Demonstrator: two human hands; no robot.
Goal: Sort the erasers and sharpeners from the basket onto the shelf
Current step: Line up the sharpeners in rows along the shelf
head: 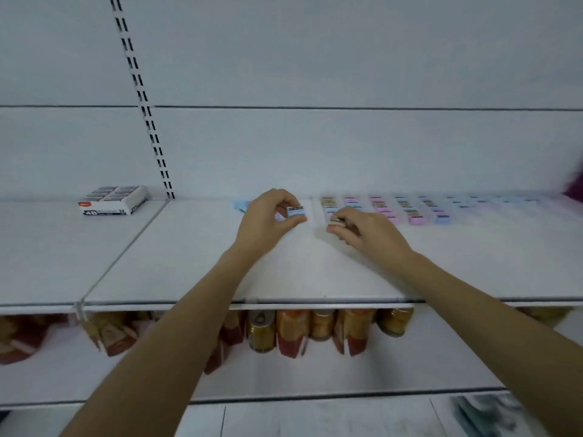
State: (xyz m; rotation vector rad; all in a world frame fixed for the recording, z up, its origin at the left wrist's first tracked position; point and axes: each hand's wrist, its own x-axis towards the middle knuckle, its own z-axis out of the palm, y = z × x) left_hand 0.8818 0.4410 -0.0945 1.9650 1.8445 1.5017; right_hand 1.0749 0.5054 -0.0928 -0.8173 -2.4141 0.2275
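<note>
Head: sharpener (296, 212) in left hand (267, 217)

Bare white shelf (189, 263) lies open before me and to my left; rows of sharpeners (394, 208) crowd the back right, an eraser box (113, 200) sits far left.

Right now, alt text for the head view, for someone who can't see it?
The left hand pinches a small blue sharpener and the right hand holds a tan sharpener over a white shelf, beside rows of pastel sharpeners. A box of 4B erasers sits at far left.
</note>
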